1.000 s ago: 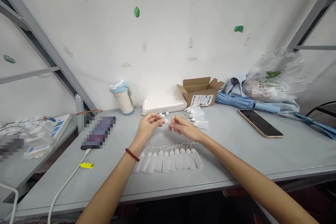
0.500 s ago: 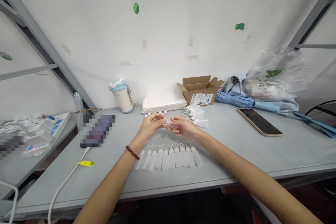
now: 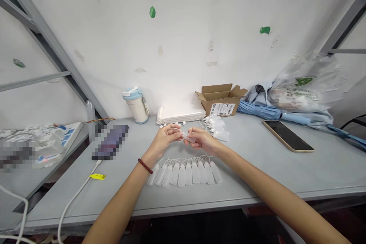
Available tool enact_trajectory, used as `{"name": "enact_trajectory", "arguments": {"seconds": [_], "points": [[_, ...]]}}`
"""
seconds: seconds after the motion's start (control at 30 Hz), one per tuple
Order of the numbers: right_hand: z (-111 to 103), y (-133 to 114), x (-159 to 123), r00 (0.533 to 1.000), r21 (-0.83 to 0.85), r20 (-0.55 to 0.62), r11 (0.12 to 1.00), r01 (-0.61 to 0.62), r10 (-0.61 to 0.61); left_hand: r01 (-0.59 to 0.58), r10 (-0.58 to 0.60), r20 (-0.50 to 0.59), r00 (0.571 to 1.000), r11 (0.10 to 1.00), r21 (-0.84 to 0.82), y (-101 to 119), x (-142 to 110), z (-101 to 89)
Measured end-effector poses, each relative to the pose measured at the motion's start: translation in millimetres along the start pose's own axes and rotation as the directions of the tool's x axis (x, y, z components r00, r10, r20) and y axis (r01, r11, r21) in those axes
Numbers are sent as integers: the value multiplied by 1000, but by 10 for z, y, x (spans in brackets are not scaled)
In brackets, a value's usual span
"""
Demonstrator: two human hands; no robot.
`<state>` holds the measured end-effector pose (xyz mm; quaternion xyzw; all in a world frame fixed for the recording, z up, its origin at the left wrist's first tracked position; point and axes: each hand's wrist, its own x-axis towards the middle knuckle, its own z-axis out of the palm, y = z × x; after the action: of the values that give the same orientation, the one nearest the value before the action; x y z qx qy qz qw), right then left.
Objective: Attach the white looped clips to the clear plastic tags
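Observation:
Above the table, both of my hands are closed on one small translucent plastic squeeze bottle [image 3: 188, 138]. My right hand [image 3: 201, 139] grips its body between thumb and fingers. At the bottle's neck end, my left hand [image 3: 168, 135] pinches with thumb and forefinger; the exact part between those fingertips is hidden. A row of similar bottles [image 3: 188, 174] with thin curved tubes at their tops lies nearer to me, below the hands. Behind my right hand is a pile of more bottles [image 3: 217, 126]. Small white caps [image 3: 183, 123] show just beyond my left fingers.
At the back stand a blue-lidded cup [image 3: 136, 107], a stack of white trays [image 3: 180, 113] and an open cardboard box [image 3: 219, 103]. A phone [image 3: 287, 136], a folded blue umbrella [image 3: 260, 110] and a plastic bag [image 3: 303, 87] are right. A charging phone [image 3: 111, 143] lies left.
The camera view has shifted slightly, so the scene sits a little further right. Both hands stay together on the bottle, with only small finger movement.

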<state>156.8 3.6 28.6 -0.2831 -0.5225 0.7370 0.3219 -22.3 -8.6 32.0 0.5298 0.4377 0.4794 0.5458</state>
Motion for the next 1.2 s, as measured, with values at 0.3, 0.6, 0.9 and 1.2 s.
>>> {"name": "enact_trajectory", "arguments": {"seconds": [0.3, 0.6, 0.9, 1.2], "points": [[-9, -38, -7, 999, 42, 24, 999, -33, 32, -64, 65, -13, 998, 998, 20, 20, -8, 2], [4, 110, 37, 873, -827, -119, 533, 177, -473, -57, 63, -117, 991, 997, 56, 33, -18, 32], [-20, 97, 101, 961, -378, -207, 921, 92, -181, -202, 213, -64, 975, 968, 148, 24, -17, 32], [-37, 125, 89, 889, -549, -178, 793, 266, -421, 18, -15, -16, 1000, 979, 205, 31, -3, 12]]}}
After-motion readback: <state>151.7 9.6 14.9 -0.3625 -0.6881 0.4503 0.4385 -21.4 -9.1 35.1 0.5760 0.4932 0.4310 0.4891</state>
